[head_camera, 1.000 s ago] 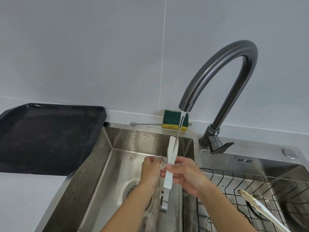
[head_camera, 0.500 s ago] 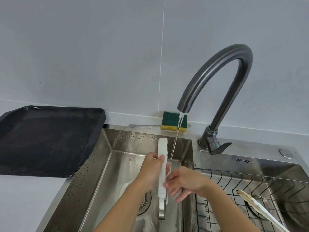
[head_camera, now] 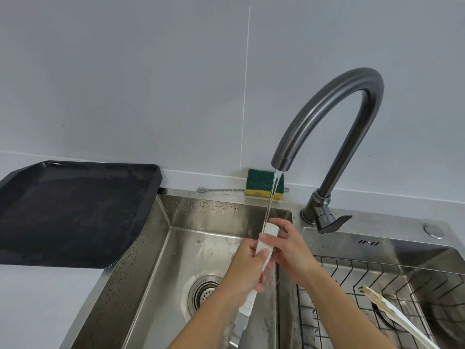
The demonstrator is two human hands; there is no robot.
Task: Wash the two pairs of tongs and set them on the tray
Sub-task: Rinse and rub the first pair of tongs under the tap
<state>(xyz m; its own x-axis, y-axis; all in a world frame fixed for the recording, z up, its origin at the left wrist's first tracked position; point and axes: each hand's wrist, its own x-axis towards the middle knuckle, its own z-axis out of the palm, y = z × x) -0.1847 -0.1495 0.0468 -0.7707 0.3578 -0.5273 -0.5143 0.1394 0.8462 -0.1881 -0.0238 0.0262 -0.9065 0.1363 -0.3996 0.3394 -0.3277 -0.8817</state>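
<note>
We are in the washing step, with the first pair of white-handled tongs (head_camera: 264, 244) held nearly upright over the left basin of the steel sink (head_camera: 161, 248). Our left hand (head_camera: 247, 268) is wrapped around the middle of the handle, fingers closed on it, while our right hand (head_camera: 289, 248) closes on the upper end, its thumb laid across the white plastic. The thin stream from the dark gooseneck faucet (head_camera: 327, 117) lands on the top of the handle, right at our right thumb. The metal end of the tongs points down toward the bottom edge of the view and is blurred by running water.

The second pair of tongs (head_camera: 392, 313) lies in the wire basket (head_camera: 352, 273) in the right basin, and its tip looks soiled, so we judge it not yet washed. The black tray (head_camera: 141, 222) sits on the table left of the sink, with neither pair on it.

Next, we judge, comes rubbing along the handle and down to the metal end under the stream, then carrying this pair left to the tray. Wet plastic may slip, so a firm hold matters.
</note>
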